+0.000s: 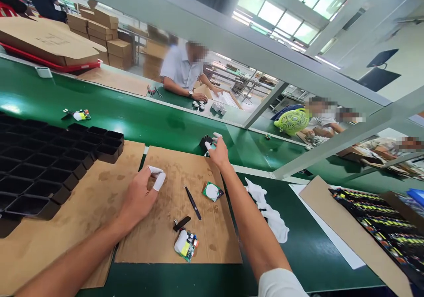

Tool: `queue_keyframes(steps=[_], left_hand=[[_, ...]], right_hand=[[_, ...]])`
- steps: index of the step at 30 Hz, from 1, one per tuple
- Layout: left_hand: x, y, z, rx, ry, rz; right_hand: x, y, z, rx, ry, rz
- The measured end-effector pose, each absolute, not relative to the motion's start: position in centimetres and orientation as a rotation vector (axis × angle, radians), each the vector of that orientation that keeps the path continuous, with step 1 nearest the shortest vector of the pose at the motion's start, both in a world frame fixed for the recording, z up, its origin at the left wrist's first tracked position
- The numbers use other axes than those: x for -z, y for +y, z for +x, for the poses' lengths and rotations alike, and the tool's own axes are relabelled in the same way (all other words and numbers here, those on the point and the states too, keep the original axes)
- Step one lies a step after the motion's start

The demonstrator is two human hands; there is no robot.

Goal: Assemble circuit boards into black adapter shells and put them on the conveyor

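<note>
My right hand [219, 152] reaches out to the green conveyor's near edge, finger cots on its tips. Its thumb overlaps a black plug housing with prongs [206, 143], while the index finger stretches apart; whether it touches is unclear. My left hand [142, 191] hovers over the cardboard mat [165, 244], its white-cotted thumb and index tip together with nothing visible between them. On the mat lie black tweezers [192, 203], a small green circuit board with a white pad [212, 191], and another circuit board [186, 245] with yellow and white parts beside a black strip [182, 223].
Black square trays [39, 169] stand at left. White crumpled pieces [270, 213] lie right of my arm. A box of circuit boards [380, 226] is at far right. One board [79, 114] rests on the conveyor [139, 116]. A co-worker [183, 69] sits across, below a metal beam.
</note>
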State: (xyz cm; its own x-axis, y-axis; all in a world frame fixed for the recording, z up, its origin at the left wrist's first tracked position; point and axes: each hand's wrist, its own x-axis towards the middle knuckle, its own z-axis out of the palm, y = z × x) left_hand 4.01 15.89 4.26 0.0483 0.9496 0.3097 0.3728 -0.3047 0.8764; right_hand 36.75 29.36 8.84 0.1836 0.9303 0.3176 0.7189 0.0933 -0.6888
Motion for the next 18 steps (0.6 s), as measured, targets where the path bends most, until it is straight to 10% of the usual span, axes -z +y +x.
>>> queue_keyframes(steps=[18], left_hand=[[-4.1,15.7,4.1,-1.300,1.373,1.907]], right_hand=[[-7.1,15.4,36.2,-0.589,-1.727,-1.387]])
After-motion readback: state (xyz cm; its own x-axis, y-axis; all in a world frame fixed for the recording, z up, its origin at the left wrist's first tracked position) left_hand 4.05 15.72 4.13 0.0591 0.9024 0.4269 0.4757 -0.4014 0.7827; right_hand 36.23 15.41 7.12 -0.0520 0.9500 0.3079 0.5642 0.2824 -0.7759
